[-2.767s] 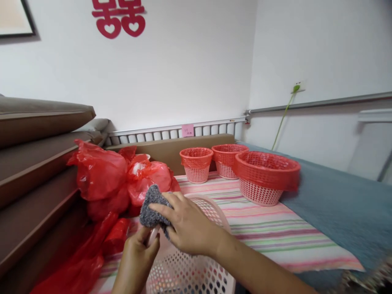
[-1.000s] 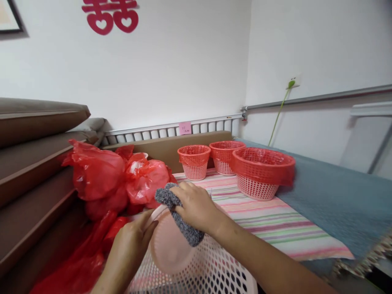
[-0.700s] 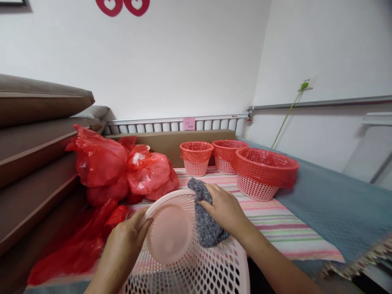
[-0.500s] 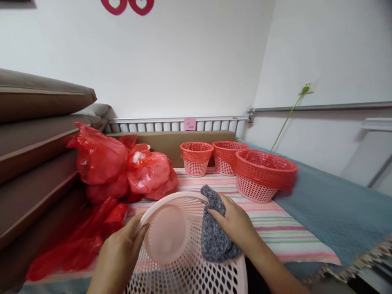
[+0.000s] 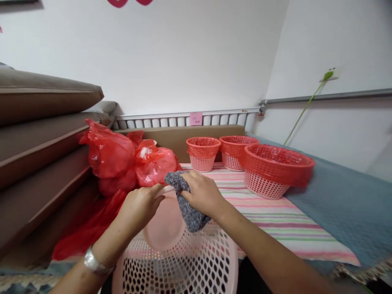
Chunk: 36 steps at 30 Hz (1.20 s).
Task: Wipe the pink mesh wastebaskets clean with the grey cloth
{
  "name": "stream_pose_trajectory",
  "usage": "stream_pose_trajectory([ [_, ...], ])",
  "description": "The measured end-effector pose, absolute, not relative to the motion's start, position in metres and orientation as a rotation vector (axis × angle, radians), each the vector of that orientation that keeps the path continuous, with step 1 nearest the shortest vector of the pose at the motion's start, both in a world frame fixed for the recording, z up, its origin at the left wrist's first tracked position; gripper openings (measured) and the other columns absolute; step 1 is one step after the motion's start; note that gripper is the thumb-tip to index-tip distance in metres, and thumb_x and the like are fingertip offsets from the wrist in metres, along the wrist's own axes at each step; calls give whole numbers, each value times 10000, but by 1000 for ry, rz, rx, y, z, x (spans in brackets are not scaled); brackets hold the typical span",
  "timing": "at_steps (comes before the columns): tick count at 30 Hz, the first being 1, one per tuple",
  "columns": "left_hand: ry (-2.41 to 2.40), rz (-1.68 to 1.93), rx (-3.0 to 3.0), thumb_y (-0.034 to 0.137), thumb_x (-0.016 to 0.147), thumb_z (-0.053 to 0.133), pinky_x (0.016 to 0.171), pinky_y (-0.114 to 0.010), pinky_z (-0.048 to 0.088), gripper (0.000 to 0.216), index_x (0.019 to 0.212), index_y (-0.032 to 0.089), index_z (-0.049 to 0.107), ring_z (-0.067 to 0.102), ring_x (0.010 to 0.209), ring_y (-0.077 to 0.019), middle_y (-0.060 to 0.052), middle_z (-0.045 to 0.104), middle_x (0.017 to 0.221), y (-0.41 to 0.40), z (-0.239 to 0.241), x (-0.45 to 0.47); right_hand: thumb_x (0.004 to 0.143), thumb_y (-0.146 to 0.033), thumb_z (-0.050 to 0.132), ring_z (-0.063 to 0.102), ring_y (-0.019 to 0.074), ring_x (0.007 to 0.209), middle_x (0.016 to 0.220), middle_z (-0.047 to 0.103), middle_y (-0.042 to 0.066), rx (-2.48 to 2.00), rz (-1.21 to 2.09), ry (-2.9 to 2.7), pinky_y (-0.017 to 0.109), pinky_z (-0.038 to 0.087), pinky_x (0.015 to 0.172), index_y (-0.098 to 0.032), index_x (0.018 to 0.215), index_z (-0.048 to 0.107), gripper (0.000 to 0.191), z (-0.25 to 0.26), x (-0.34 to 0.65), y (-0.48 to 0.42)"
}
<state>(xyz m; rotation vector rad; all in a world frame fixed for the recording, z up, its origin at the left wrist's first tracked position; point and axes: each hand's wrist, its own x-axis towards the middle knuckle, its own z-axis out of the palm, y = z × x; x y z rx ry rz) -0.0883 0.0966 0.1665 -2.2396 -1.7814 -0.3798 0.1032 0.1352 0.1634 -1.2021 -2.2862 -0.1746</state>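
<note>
Cloth [image 5: 192, 213] shifted left along rim of pink basket [image 5: 180, 256] since half-second ago | left hand [image 5: 143, 207]: fingers curled on rim; right hand [image 5: 203, 194]: closed around cloth | basket before wearer, mouth facing wearer, base-to-mouth axis tilted

- You have soft, even brightness on the white wall [image 5: 196, 61].
- Glare flecks your red bags [image 5: 156, 165]; the stacked cushions [image 5: 39, 134] darken lower down.
- You get clear texture on the grey cloth [image 5: 190, 212].
- Your edges stretch; the lower-right fringe [image 5: 369, 271] is blurred.
</note>
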Motion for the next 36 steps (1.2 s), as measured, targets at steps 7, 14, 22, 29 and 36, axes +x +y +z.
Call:
stream_pose_trajectory([
  [7, -1964, -473, -2194, 374, 902, 460, 613, -282, 443, 261, 1069, 265, 628, 709, 796, -261, -62, 756, 876, 86, 159, -94, 811, -350, 578, 586, 237, 986, 1057, 630, 61, -1424, -27, -2107, 306, 397, 741, -226, 1086, 555, 302, 135, 129, 145],
  [14, -2118, -695, -2127, 362, 900, 423, 663, -230, 443, 276, 1049, 265, 634, 697, 814, -204, -32, 750, 860, 74, 145, -114, 852, -385, 521, 608, 246, 969, 1033, 656, 95, -1645, 305, -1844, 306, 414, 769, -196, 1087, 553, 303, 79, 160, 135],
  [22, -2168, -479, -1959, 389, 923, 368, 558, -244, 366, 257, 766, 232, 496, 679, 678, -216, -23, 684, 682, 54, 137, -128, 816, -328, 575, 600, 214, 919, 982, 651, 48, -1435, 88, -1918, 280, 393, 730, -216, 1019, 578, 232, 130, 154, 129],
  [29, -1889, -417, -2180, 347, 926, 403, 562, -256, 375, 216, 925, 221, 578, 700, 713, -227, -46, 733, 799, 85, 147, -94, 794, -255, 593, 572, 179, 889, 946, 633, 17, -1051, -155, -2373, 263, 359, 714, -238, 994, 603, 201, 176, 119, 144],
  [36, -1911, -483, -2197, 380, 920, 425, 582, -272, 429, 307, 1139, 234, 584, 712, 788, -264, -85, 751, 844, 110, 151, -76, 809, -337, 611, 565, 185, 949, 1044, 606, 16, -1141, -87, -2269, 266, 369, 703, -281, 1117, 561, 316, 155, 117, 164],
])
